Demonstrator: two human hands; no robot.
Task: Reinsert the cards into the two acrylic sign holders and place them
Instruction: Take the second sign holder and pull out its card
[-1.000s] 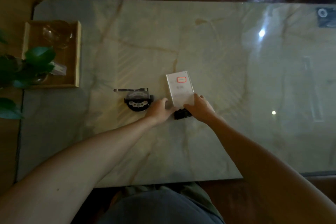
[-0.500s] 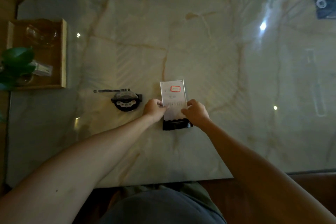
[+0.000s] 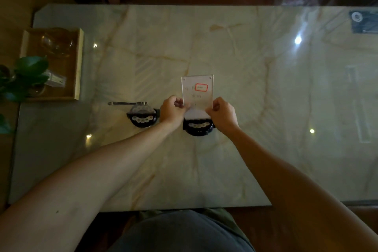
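An acrylic sign holder (image 3: 197, 90) with a clear panel and a round black base (image 3: 198, 128) stands near the middle of the marble table (image 3: 245, 88). A white card with a red-outlined box shows inside the panel. My left hand (image 3: 172, 109) pinches the panel's lower left edge. My right hand (image 3: 222, 113) pinches its lower right edge. A second sign holder (image 3: 142, 117), also on a round black base, stands to the left with its clear panel seen edge-on. My left hand is close to the second holder's base, not touching it.
A wooden tray (image 3: 78, 63) holding a glass vessel sits at the table's left end, with green plant leaves (image 3: 26, 73) over its near corner. A dark object (image 3: 364, 21) lies at the far right corner. The table's near edge runs just above my lap.
The holder has been tipped from lying flat to upright on its base. Both hands shifted to pinch the panel's lower side edges. The head camera has moved in closer.
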